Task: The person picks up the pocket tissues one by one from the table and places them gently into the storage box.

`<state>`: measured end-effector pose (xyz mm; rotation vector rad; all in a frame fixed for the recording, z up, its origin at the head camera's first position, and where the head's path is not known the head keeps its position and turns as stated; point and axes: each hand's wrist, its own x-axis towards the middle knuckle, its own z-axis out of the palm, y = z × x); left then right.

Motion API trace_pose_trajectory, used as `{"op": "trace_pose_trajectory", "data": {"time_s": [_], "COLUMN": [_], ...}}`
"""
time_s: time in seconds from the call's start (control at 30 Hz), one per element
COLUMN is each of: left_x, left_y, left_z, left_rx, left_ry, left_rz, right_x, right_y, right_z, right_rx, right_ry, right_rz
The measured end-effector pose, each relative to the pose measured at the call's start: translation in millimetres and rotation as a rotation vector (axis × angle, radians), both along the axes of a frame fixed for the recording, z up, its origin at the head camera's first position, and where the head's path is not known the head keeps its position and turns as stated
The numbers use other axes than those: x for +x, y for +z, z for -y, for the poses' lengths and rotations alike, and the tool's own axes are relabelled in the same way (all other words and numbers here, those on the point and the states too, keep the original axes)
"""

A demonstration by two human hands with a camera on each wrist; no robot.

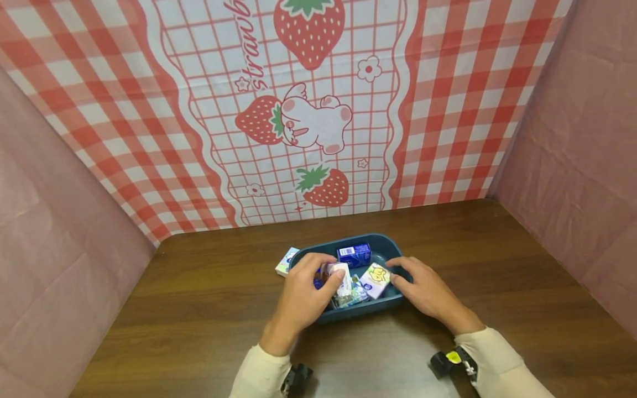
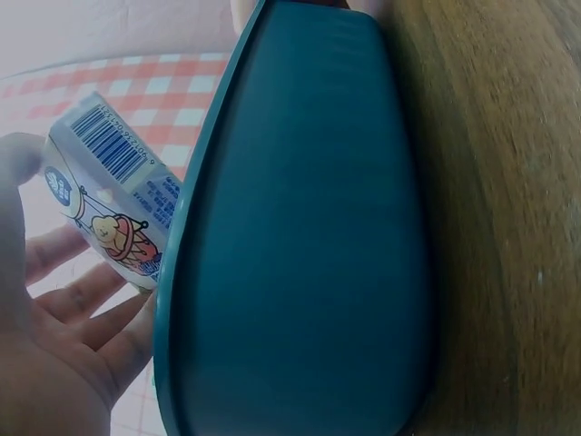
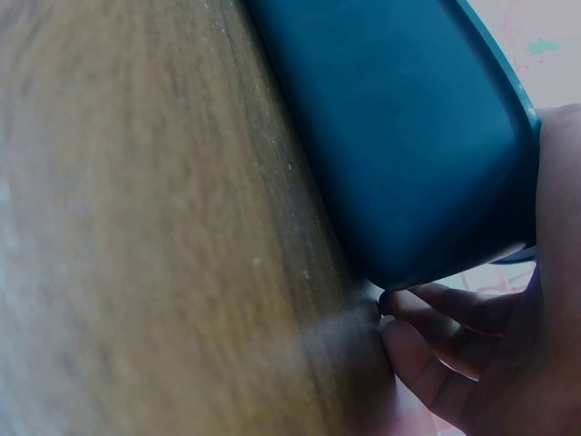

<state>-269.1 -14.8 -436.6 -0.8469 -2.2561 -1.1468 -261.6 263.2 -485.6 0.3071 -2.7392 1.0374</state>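
A dark teal plastic storage bin [image 1: 370, 305] stands on the table. My left hand [image 1: 303, 287] pinches a small white tissue pack [image 2: 113, 195] with a cartoon drummer and a barcode, tilted above the bin's rim. At the bin's right end, my right hand [image 1: 423, 284] grips the rim, its thumb over the edge; lower fingers [image 3: 454, 309] curl along the outer end wall. Inside lie a dark blue tissue pack [image 1: 354, 255], a white pack with a yellow cartoon [image 1: 376, 279], and a blue-green pack [image 1: 357, 293]. The left hand partly hides more contents.
Outside the bin's left end, another white pack [image 1: 286, 262] lies on the brown wooden table [image 1: 209, 309]. A red-checked strawberry cloth [image 1: 318, 138] hangs behind. Pink cloth walls [image 1: 572, 143] rise on both sides.
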Motion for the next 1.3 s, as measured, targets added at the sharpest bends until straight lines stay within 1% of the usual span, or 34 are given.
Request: {"op": "trace_pose_trajectory", "data": {"time_s": [0.07, 0.37, 0.6, 0.8, 0.87, 1.1, 1.3], "left_x": [0.3, -0.8, 0.0, -0.8, -1.4, -3.8, -4.2], "left_y": [0.1, -1.3, -1.2, -0.8, -0.9, -0.8, -2.5], "left_z": [-0.8, -7.6, -11.8, -14.9, -15.8, -18.7, -21.0], "left_rx": [-0.002, -0.018, -0.016, -0.024, -0.027, -0.010, -0.021], "left_ry": [-0.003, 0.005, 0.005, 0.008, 0.005, -0.004, -0.014], "left_rz": [0.009, 0.010, 0.061, 0.098, 0.097, 0.059, 0.076], "right_x": [-0.1, -0.3, 0.9, 1.6, 1.5, 0.5, 0.5], "right_y": [0.3, 1.1, 2.2, 3.1, 3.4, 3.3, 0.6], "right_z": [0.3, 0.0, 0.1, 0.0, 0.2, 0.5, 0.0], "right_rx": [0.000, 0.000, 0.005, 0.004, 0.002, 0.007, 0.006], "right_ry": [0.001, 0.001, -0.007, -0.004, -0.006, -0.002, -0.004], "right_rz": [-0.003, -0.003, 0.009, 0.001, 0.000, -0.009, -0.009]}}
